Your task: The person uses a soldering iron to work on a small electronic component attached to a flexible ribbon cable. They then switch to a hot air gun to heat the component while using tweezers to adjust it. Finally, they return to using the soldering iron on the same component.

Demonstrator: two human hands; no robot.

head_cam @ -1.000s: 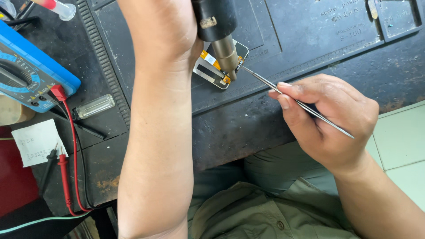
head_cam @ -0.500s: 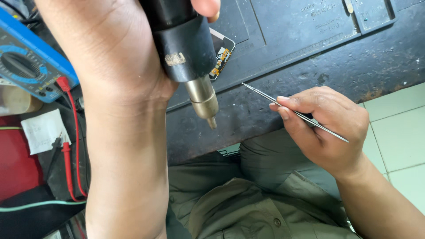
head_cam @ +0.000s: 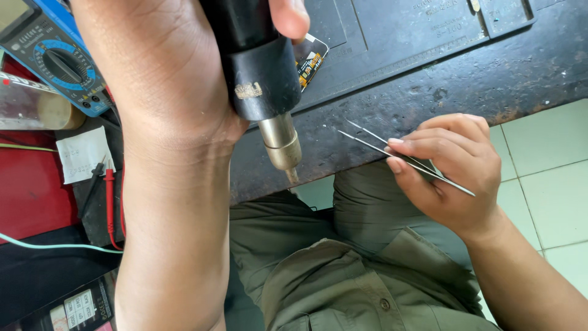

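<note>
seen from above, the left hand (head_cam: 165, 79) has its fingers clenched around a black hot air tool (head_cam: 254, 67), whose metal nozzle (head_cam: 282, 147) points down past the near edge of a dark, scuffed table (head_cam: 429, 86). the right hand (head_cam: 450, 165) pinches thin metal tweezers (head_cam: 404, 158), tips apart, over that edge. a small circuit board (head_cam: 309, 58) lies on the table just beyond the left fingers. a blue multimeter (head_cam: 58, 58) sits further left. pale green floor tiles (head_cam: 545, 153) show below the right hand.
</note>
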